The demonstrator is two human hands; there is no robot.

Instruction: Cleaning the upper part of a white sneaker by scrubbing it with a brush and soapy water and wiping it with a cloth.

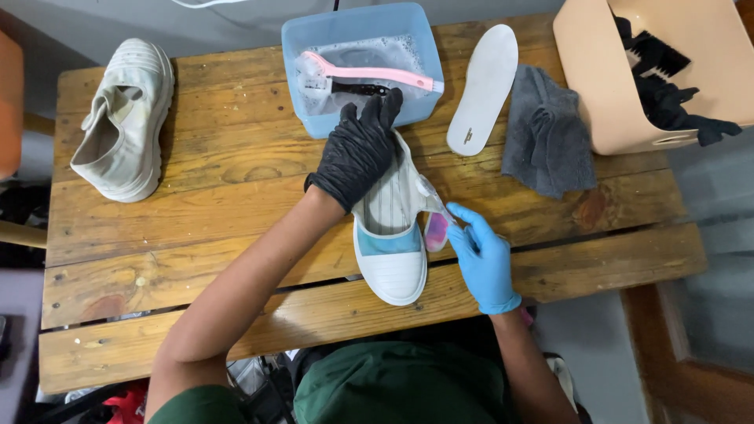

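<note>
At the frame centre, the left hand (357,149) is pressing flat on the shoe (390,235) while the right hand (483,263) is pinching a small brush (437,224), scrubbing its side.

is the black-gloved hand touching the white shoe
Touching. The head view shows the left hand in the black glove lying flat on the white shoe, covering its rear part with no gap between them.
</note>
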